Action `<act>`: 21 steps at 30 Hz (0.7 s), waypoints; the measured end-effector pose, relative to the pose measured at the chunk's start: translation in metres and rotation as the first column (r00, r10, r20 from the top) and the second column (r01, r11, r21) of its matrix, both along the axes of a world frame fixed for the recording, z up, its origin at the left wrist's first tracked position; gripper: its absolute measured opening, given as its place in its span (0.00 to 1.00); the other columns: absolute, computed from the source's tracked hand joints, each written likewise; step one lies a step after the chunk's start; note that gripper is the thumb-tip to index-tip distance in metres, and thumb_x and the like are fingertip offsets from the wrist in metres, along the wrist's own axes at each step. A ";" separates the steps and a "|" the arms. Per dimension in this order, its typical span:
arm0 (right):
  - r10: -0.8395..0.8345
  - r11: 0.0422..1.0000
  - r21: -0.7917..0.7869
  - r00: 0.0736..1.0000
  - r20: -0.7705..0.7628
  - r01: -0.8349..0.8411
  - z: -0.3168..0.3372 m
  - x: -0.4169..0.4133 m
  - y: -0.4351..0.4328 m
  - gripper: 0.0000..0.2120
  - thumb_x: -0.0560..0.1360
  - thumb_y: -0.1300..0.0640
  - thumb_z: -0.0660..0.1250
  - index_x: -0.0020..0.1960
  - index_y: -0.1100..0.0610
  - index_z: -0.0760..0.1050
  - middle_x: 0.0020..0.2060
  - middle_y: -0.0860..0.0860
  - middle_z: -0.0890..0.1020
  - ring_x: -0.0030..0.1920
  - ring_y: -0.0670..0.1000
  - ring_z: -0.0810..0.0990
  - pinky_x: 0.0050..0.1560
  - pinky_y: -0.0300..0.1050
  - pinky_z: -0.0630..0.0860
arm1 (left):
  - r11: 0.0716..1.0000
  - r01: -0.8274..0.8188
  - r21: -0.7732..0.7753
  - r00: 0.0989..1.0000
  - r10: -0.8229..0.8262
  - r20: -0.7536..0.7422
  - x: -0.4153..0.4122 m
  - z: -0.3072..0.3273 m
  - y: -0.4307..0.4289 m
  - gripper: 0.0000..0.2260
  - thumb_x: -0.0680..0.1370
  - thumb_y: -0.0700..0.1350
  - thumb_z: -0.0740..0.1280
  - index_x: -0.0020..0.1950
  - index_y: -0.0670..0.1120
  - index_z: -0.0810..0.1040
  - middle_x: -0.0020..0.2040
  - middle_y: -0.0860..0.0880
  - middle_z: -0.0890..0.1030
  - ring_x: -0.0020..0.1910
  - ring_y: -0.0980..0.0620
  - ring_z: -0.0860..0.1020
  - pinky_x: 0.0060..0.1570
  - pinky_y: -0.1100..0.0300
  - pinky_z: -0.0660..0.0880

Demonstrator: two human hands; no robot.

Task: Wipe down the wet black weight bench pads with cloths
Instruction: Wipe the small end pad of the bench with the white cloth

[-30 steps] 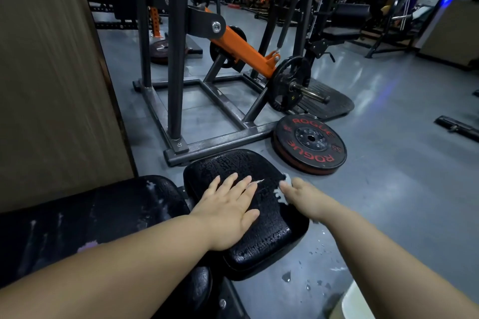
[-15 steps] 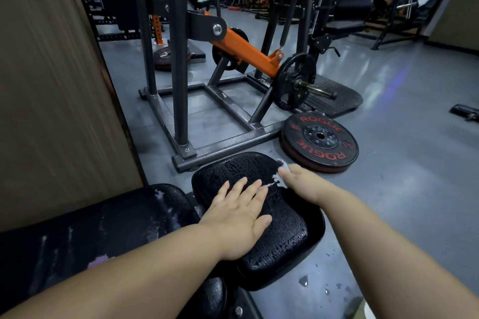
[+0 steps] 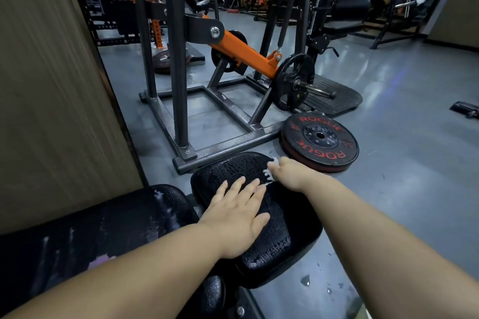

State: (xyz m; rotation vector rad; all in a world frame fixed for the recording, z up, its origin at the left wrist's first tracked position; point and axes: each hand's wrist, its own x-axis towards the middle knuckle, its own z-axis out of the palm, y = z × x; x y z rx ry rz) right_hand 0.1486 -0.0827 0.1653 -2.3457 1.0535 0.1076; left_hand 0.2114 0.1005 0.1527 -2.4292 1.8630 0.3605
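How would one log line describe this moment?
left hand: flat on wet seat pad | right hand: holds white cloth at pad's far edge

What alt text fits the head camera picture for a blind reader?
A person's left hand lies flat on a wet black bench pad while the right hand holds a white cloth at its far edge. A Rogue weight plate lies on the floor beyond.
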 end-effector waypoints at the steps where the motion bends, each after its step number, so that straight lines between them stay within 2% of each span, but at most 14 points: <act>1: 0.005 1.000 0.000 1.000 0.002 -0.005 -0.003 0.011 -0.004 0.21 0.82 0.47 0.49 0.61 0.62 0.69 0.64 0.60 0.72 0.63 0.59 0.71 0.61 0.50 0.65 | 1.000 -0.001 0.000 1.000 0.001 -0.002 0.000 0.000 0.000 0.27 0.83 0.58 0.43 0.80 0.52 0.38 0.79 0.54 0.38 0.77 0.52 0.34 0.75 0.48 0.34; 4: 0.001 1.000 -0.002 1.000 -0.002 -0.001 -0.008 0.021 -0.008 0.24 0.81 0.45 0.49 0.65 0.62 0.67 0.58 0.57 0.72 0.65 0.60 0.70 0.64 0.52 0.66 | 1.000 -0.002 -0.004 1.000 0.002 -0.002 0.001 -0.001 0.000 0.27 0.83 0.58 0.43 0.80 0.52 0.39 0.80 0.54 0.38 0.77 0.52 0.34 0.75 0.48 0.34; 7: -0.044 0.998 0.052 0.999 0.032 0.042 -0.006 0.002 -0.002 0.26 0.82 0.43 0.50 0.70 0.60 0.64 0.67 0.58 0.70 0.68 0.58 0.68 0.65 0.51 0.64 | 1.000 -0.004 -0.007 1.000 0.004 -0.002 0.001 -0.001 0.000 0.27 0.83 0.58 0.43 0.80 0.52 0.39 0.79 0.55 0.38 0.77 0.52 0.34 0.75 0.48 0.34; 11: -0.081 0.986 0.151 0.997 0.014 0.078 -0.013 -0.050 0.003 0.27 0.80 0.39 0.51 0.69 0.57 0.65 0.67 0.55 0.71 0.66 0.56 0.70 0.65 0.51 0.65 | 1.000 0.001 0.008 1.000 -0.001 -0.016 0.001 0.000 0.000 0.27 0.83 0.58 0.42 0.79 0.52 0.37 0.79 0.55 0.37 0.77 0.52 0.33 0.75 0.48 0.33; 13: -0.106 0.977 0.184 0.993 -0.041 0.112 -0.014 -0.073 0.008 0.25 0.79 0.36 0.51 0.64 0.53 0.68 0.61 0.52 0.75 0.59 0.54 0.74 0.57 0.49 0.71 | 1.000 0.002 0.011 1.000 -0.002 -0.016 0.001 0.000 0.000 0.27 0.83 0.58 0.42 0.79 0.52 0.37 0.79 0.55 0.37 0.77 0.52 0.33 0.75 0.48 0.33; 14: -0.129 0.967 0.211 0.989 -0.067 0.141 -0.010 -0.078 0.011 0.24 0.79 0.36 0.51 0.62 0.52 0.68 0.57 0.51 0.76 0.52 0.53 0.76 0.47 0.45 0.73 | 1.000 0.003 0.010 1.000 -0.003 -0.010 0.002 0.000 0.000 0.27 0.83 0.58 0.42 0.79 0.52 0.37 0.79 0.55 0.37 0.77 0.52 0.33 0.75 0.47 0.33; 16: -0.146 0.956 0.244 0.985 -0.090 0.164 0.004 -0.072 0.016 0.21 0.80 0.39 0.52 0.59 0.55 0.68 0.46 0.51 0.75 0.39 0.50 0.73 0.33 0.39 0.68 | 1.000 0.005 0.007 1.000 -0.005 0.000 0.001 -0.001 -0.001 0.27 0.83 0.59 0.42 0.79 0.52 0.37 0.79 0.54 0.37 0.77 0.51 0.34 0.75 0.47 0.34; 17: -0.133 0.963 0.226 0.988 -0.084 0.148 0.012 -0.064 0.018 0.20 0.81 0.41 0.52 0.58 0.57 0.67 0.42 0.51 0.73 0.36 0.49 0.71 0.32 0.38 0.67 | 1.000 0.005 0.005 1.000 -0.005 0.002 0.001 -0.002 -0.001 0.27 0.83 0.59 0.42 0.79 0.52 0.38 0.79 0.54 0.37 0.77 0.51 0.34 0.75 0.47 0.34; 18: -0.101 0.975 0.190 0.992 -0.079 0.115 0.017 -0.051 0.017 0.20 0.81 0.43 0.52 0.57 0.58 0.68 0.42 0.51 0.72 0.38 0.49 0.71 0.37 0.40 0.69 | 1.000 0.003 0.003 1.000 -0.003 0.006 0.001 -0.002 0.000 0.27 0.83 0.59 0.42 0.79 0.52 0.38 0.79 0.54 0.38 0.77 0.51 0.34 0.75 0.47 0.35; 19: -0.059 0.987 0.145 0.996 -0.068 0.069 0.021 -0.037 0.018 0.19 0.82 0.45 0.51 0.58 0.60 0.69 0.45 0.52 0.74 0.43 0.51 0.74 0.44 0.42 0.68 | 1.000 0.001 0.001 1.000 -0.001 0.009 0.000 -0.002 0.000 0.27 0.83 0.59 0.42 0.80 0.52 0.38 0.80 0.54 0.38 0.77 0.51 0.35 0.75 0.46 0.35; 21: -0.042 0.997 0.067 0.997 -0.057 0.046 0.025 -0.009 0.021 0.22 0.82 0.47 0.50 0.65 0.63 0.68 0.60 0.57 0.74 0.61 0.57 0.73 0.57 0.47 0.65 | 1.000 -0.001 -0.009 1.000 0.001 0.004 0.000 -0.002 0.000 0.27 0.83 0.58 0.43 0.80 0.52 0.39 0.80 0.54 0.39 0.77 0.51 0.35 0.75 0.46 0.35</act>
